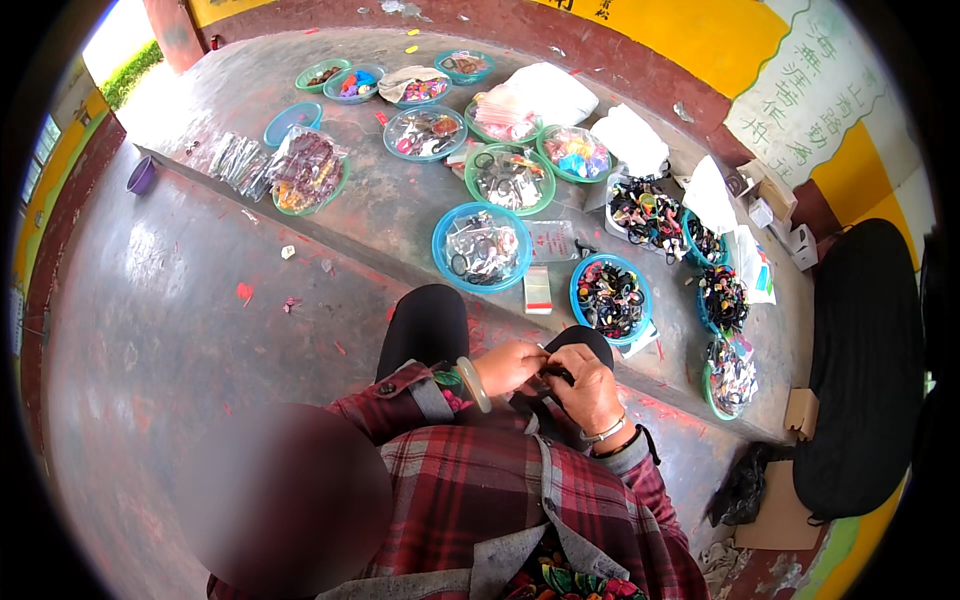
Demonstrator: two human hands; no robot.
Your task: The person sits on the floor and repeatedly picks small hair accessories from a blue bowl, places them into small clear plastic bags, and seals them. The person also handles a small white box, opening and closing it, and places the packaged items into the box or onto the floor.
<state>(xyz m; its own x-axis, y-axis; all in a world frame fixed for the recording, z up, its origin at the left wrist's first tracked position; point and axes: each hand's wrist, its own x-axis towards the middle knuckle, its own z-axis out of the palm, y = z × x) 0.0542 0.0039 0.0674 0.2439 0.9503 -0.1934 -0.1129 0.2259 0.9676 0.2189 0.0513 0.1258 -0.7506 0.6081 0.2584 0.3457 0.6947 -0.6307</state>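
Note:
My left hand (pixel 511 366), with a pale bangle at the wrist, meets my right hand (pixel 590 392) above my lap. Both have their fingers closed around a small dark item (pixel 556 374). It is mostly hidden by the fingers, so its kind does not show. Just beyond my knees stands a blue basket (pixel 647 318) of small dark pieces with colourful bits. Left of it is a blue basin (pixel 437 248) with clear-bagged dark loops. A small white-and-red card or packet (pixel 537 290) lies between these two.
More baskets and basins of small goods stand on the raised ledge, among them a green basin (pixel 549 188) and a green basket (pixel 709 392). White plastic bags (pixel 550 94) lie behind. A long black case (pixel 866 360) leans at the right. A purple bowl (pixel 141 176) sits far left.

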